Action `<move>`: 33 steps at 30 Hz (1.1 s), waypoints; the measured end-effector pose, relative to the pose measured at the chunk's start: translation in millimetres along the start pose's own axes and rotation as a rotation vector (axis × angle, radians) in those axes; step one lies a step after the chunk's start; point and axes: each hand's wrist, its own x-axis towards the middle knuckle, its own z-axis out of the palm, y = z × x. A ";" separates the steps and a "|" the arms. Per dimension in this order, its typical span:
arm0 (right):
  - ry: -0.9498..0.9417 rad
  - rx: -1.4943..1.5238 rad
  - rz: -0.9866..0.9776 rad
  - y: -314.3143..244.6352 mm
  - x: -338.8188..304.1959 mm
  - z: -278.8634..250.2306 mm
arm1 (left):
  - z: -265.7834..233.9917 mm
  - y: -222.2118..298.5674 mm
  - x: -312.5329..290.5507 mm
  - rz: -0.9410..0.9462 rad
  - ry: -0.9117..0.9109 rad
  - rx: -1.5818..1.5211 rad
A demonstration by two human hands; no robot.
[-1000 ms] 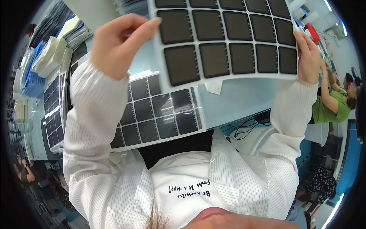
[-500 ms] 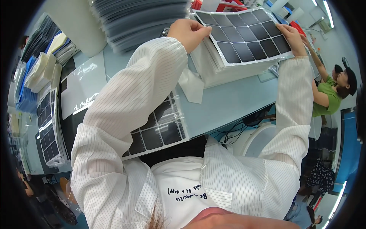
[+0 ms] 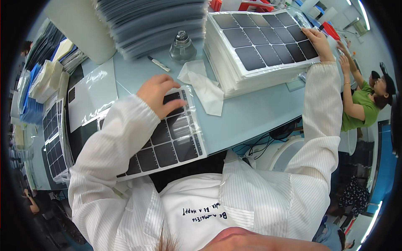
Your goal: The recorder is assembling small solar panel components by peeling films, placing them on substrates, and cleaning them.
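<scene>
My left hand (image 3: pixel 159 94) hovers at the near sheet of dark squares (image 3: pixel 166 153), which lies at the table's front edge. Its thumb and fingers are spread apart with nothing between them, over the sheet's upper part. At the far right, my right hand (image 3: pixel 320 44) keeps its fingers closed on the right edge of another sheet of dark rounded squares (image 3: pixel 261 39). That sheet rests flat on top of a thick white stack (image 3: pixel 234 79). Between the two sheets, a crumpled white cloth (image 3: pixel 205 85) lies on the table.
A glass bottle with a metal top (image 3: pixel 182 48) stands behind the cloth, beside a small white tube (image 3: pixel 159 64). Tall layered grey sheets (image 3: pixel 153 27) rise at the back. A white cylinder (image 3: pixel 81 29) and more sheets (image 3: pixel 53 142) are on the left. A person in green (image 3: pixel 362 106) is at right.
My left hand has let go of the top sheet's left side and moved down left to the near sheet. The top sheet now lies flat on the stack; my right hand stays at its edge.
</scene>
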 end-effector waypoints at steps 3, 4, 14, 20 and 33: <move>-0.117 0.082 0.032 3.3 1.0 -9.5 | 4.6 -4.7 -14.7 0.020 -0.036 0.024; -0.135 0.130 0.026 2.0 2.0 -7.5 | 4.2 -2.0 -17.3 -0.052 -0.052 0.001; -0.097 0.085 0.042 -0.8 3.2 -2.3 | 9.6 -9.4 -20.3 -0.180 -0.064 -0.057; 0.042 -0.344 0.037 -21.1 -11.2 3.1 | 12.9 -10.9 -22.7 -0.116 0.032 -0.086; -0.101 -0.133 -0.634 -162.4 -214.6 161.2 | 18.1 -19.5 -25.8 0.002 0.358 -0.212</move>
